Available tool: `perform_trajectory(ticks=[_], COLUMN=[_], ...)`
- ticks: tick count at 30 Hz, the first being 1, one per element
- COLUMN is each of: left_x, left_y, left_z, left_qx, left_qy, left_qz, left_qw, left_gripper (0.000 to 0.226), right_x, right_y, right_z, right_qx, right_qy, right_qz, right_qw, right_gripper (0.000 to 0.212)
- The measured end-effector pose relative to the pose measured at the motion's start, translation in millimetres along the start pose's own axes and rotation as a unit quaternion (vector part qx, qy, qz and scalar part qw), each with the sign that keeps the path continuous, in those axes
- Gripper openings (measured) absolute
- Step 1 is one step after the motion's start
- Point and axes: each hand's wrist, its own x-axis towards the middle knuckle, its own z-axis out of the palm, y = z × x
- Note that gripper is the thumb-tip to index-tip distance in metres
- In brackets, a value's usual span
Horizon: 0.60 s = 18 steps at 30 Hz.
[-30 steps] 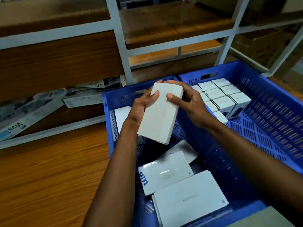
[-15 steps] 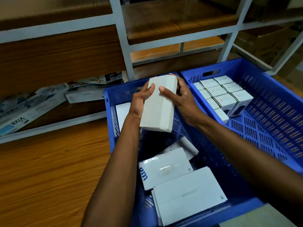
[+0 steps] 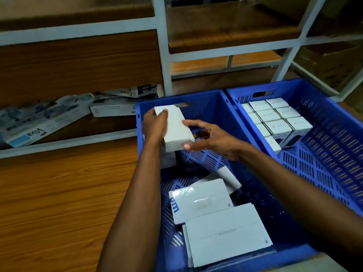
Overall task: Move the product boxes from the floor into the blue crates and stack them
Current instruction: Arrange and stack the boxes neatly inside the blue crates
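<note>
Boxes lie loose at the near end of the left blue crate (image 3: 206, 107): three flat white ones, the nearest (image 3: 227, 234) plain, the next (image 3: 200, 199) marked with blue letters, a third (image 3: 227, 177) half hidden behind. Farther in, the left hand (image 3: 155, 124) grips a plain white box (image 3: 174, 128) near the crate's far left corner, fingers curled over its top end. The right hand (image 3: 210, 138) is spread open, fingertips touching the box's near edge. Beyond, the right blue crate (image 3: 334, 122) holds about eleven small white boxes (image 3: 275, 118) packed in rows. Flattened cartons (image 3: 45, 118) lie under the shelf.
</note>
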Motion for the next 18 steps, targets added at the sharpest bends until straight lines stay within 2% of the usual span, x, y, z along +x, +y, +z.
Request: perform_trajectory(ticks=[3,5,8,11,14,18], left_x=[-3,-4,-10,-8,-2,8], left_y=[0,3,5,4,6,-1], left_z=[-3,-2,0,0,-5,-6], left_qx=[0.102,0.191,0.278,0.289,0.265,0.262], left_qy=[0.015,0.024,0.012,0.017,0.033,0.027], left_qz=[0.018,0.014,0.025,0.030,0.043,0.018], left_qw=[0.995,0.981,0.960,0.957,0.963,0.964], left_gripper=[0.044,0.044,0.038,0.035,0.030,0.030], right_x=[12,28,51,65,73,79], right_y=[7,19,35,42,43,43], right_z=[19,36,58,65,61,58], right_qx=[-0.084,-0.164,-0.220,-0.280,-0.294,-0.301], right_qy=[0.059,0.089,0.112,0.148,0.149,0.145], right_qz=[-0.003,-0.005,0.002,-0.013,-0.018,-0.018], right_qw=[0.995,0.982,0.969,0.948,0.944,0.942], right_gripper=[0.074,0.072,0.060,0.058,0.058,0.059])
